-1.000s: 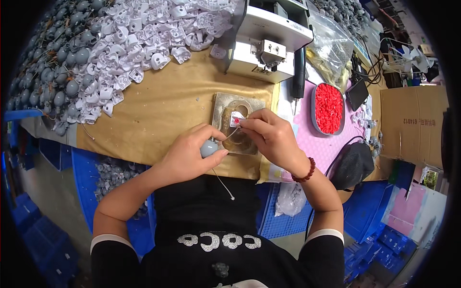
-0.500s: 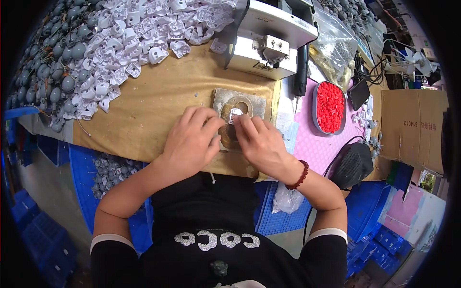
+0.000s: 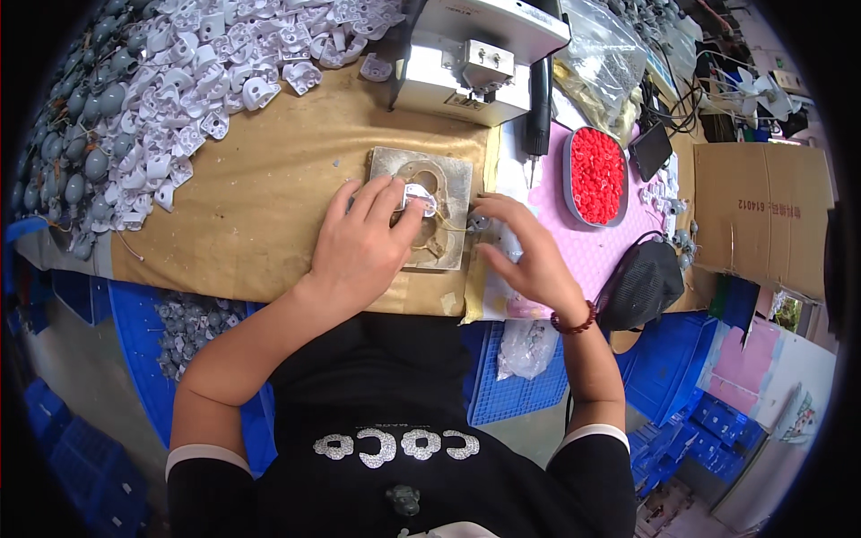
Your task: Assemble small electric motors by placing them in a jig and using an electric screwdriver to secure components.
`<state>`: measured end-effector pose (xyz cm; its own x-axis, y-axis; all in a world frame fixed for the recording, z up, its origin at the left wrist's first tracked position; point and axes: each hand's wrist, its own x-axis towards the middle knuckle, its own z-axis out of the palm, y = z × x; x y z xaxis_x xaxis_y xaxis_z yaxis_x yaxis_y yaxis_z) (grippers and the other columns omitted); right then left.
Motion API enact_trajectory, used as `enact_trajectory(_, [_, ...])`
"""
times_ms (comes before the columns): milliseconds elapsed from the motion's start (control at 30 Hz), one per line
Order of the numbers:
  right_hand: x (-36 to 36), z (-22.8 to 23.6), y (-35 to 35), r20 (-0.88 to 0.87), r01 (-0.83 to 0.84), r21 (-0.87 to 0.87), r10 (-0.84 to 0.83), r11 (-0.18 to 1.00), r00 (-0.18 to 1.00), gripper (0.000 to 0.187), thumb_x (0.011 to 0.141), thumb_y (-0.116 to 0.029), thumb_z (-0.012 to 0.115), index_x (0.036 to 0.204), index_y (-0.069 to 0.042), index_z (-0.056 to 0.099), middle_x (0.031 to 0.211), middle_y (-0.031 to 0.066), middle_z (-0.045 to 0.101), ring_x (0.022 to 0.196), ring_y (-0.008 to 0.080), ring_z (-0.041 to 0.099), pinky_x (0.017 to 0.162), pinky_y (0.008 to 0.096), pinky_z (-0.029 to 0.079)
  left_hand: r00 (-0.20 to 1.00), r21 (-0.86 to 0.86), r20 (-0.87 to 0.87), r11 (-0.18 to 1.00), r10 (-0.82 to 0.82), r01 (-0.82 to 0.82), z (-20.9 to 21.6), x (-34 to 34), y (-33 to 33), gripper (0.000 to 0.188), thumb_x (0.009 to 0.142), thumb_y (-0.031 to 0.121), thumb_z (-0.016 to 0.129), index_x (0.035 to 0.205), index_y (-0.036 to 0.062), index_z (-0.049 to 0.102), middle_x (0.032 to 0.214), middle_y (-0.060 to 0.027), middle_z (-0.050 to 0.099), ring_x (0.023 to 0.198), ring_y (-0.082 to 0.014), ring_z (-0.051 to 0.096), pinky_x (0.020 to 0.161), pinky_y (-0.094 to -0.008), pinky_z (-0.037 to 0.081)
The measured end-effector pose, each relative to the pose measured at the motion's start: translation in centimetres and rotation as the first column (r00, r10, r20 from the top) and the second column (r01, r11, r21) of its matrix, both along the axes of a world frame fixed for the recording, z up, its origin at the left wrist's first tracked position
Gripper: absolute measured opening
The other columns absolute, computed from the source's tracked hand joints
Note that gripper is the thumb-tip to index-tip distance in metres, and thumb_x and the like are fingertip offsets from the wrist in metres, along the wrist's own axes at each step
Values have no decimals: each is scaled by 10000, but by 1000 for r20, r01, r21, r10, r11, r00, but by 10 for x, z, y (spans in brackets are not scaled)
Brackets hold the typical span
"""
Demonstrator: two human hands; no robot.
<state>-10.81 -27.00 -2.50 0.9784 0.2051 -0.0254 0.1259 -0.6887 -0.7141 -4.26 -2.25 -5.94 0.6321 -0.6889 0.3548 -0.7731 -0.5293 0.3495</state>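
A metal fixture plate (image 3: pixel 453 176) with a rounded cut-out lies on the cloth in front of me. In its cut-out sits a small white plastic part (image 3: pixel 419 195). My left hand (image 3: pixel 359 242) is closed at the fingertips on that part, thumb on one side and fingers on the other. To the right of the plate, a small grey rounded part (image 3: pixel 478 222) hangs by my fingertips, with a thin yellowish wire running from it toward the white part. My right hand (image 3: pixel 531 255) is curved around that side, thumb and fingers apart.
White plastic parts (image 3: pixel 242 63) are heaped at the far left beside grey rounded parts (image 3: pixel 97 161). A white machine (image 3: pixel 466 67) and a black electric screwdriver (image 3: pixel 539 112) stand at the back. Right of them are a tray (image 3: pixel 569 184) of red pieces, a black pouch (image 3: pixel 642 285) and a cardboard box (image 3: pixel 762 215).
My right hand has moved right, off the white part, and its fingers have spread. The grey part now shows beside the plate. My left hand has shifted onto the white part.
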Motion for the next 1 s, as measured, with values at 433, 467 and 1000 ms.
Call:
enact_trajectory(433, [34,-29,13,-345,388,865,-182,319,921,379,845,70,695,1180,-54,568,1128,103,610,1041,251,647,894,389,547,1000,-28,-8,1000,-13,13,0,1,1,468,715,55,711,1178,48,649,1212,-158,590,1211,-330,548,1011,-472,429])
enact_trajectory(467, [39,-27,13,-374,382,890,-81,249,924,406,844,74,694,1206,-54,563,1134,106,609,1038,255,646,900,396,548,1000,-31,-7,999,-15,15,0,2,2,461,715,54,710,1173,49,653,1210,-159,592,1209,-332,550,1010,-472,431])
enact_trajectory(1000, [67,-9,36,40,30,75,-33,997,999,524,767,-95,814,1239,-56,590,984,109,608,824,230,593,753,345,523,998,-124,-39,991,-50,45,0,17,3,333,728,84,721,1049,24,659,1080,-128,615,1079,-289,593,873,-411,486])
